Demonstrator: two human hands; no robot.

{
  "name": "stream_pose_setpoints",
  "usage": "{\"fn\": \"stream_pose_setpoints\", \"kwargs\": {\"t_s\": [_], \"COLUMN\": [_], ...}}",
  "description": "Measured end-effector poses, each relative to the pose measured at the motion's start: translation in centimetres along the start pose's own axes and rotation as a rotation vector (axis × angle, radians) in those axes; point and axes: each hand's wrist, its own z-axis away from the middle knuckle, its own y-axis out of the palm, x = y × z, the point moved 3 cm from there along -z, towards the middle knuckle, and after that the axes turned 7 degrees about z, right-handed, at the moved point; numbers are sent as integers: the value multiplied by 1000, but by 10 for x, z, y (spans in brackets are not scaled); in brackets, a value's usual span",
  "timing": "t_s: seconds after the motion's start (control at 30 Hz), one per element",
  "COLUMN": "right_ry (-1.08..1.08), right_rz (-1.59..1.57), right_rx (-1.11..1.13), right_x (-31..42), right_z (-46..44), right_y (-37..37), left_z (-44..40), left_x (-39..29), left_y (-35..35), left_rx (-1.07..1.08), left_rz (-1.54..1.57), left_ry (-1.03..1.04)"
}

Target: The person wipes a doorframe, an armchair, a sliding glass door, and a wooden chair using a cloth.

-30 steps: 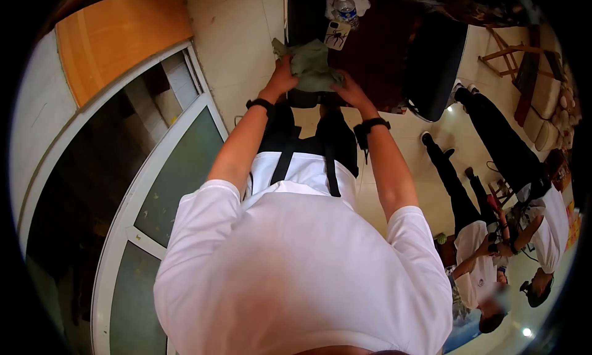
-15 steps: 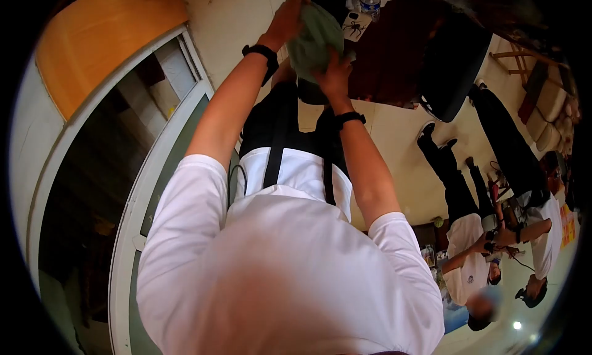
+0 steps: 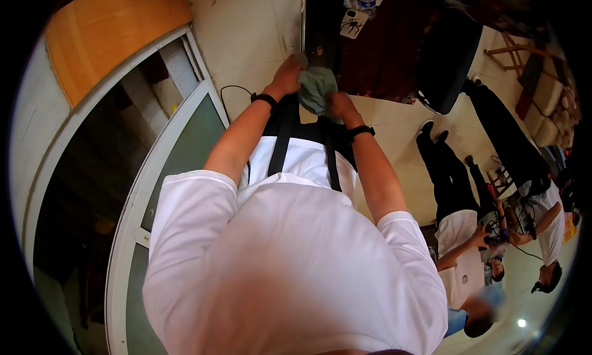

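Note:
A grey-green cloth (image 3: 319,88) hangs bunched between my two hands, close in front of my legs. My left hand (image 3: 288,75) is closed on its left edge. On the lower right side, my right hand (image 3: 343,107) is closed round another part of the cloth. Both wrists wear dark bands. Just beyond the cloth lies the near end of a table with a dark red cover (image 3: 376,62).
On the table are a phone with a spider picture (image 3: 353,24) and a water bottle (image 3: 365,0). A black chair (image 3: 449,65) stands at its right. A glass-paned door (image 3: 185,157) is on my left. Several people stand at the right, one in a pale shirt (image 3: 459,244).
Both hands have drawn back toward my body with the cloth. It is now more gathered and clear of the table, where before it hung longer beside the phone.

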Motion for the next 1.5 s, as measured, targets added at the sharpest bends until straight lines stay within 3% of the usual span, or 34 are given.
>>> {"fn": "stream_pose_setpoints", "kwargs": {"t_s": [0.07,0.2,0.27,0.33,0.4,0.53,0.6,0.63,0.7,0.77,0.83,0.9,0.93,1.0,1.07,1.13,1.2,1.3,1.43,1.5], "right_ry": [12,9,-16,-12,-129,-40,-29,-22,210,170,191,188,194,208,243,231,211,121,165,167], "right_rz": [-17,-39,-94,-183,-135,-241,-341,-341,-220,-91,-124,-127,-193,-258,-443,-360,-276,-254,-161,-92], "right_rx": [137,81,-223,-387,-624,-708,-597,-591,-230,-48,-37,123,111,75,79,81,110,-73,-240,-280], "right_x": [3,1,-6,8,-8,3,3,1,-6,12,5,16,19,26,35,44,54,66,79,80], "right_z": [16,19,1,-7,-32,-47,-51,-49,-54,-36,-25,-6,5,23,34,38,47,34,29,24], "right_y": [-4,-36,-51,-93,-100,-142,-141,-132,-102,-94,-56,-47,-41,-42,-53,-80,-94,-121,-124,-115], "left_z": [5,-5,-34,-52,-79,-121,-142,-137,-134,-127,-78,-58,-49,-40,-46,-50,-60,-47,-43,-31], "left_x": [15,-21,8,-54,-83,-130,-112,-107,-107,-86,-107,-100,-106,-107,-97,-100,-93,-92,-35,5], "left_y": [9,-11,-14,-49,-68,-89,-73,-59,-35,8,24,48,47,47,43,17,-6,-55,-81,-87], "left_rx": [173,411,25,-216,-388,-423,-471,-465,-370,-254,-282,-81,-92,252,255,183,180,-46,80,213], "left_rz": [-123,-222,-63,-180,-153,-312,-345,-339,-540,-681,-746,-816,-814,-832,-887,-797,-812,-770,-863,-731], "left_ry": [11,-105,-120,39,331,469,625,620,488,516,517,450,469,409,432,499,408,545,-123,-321]}}
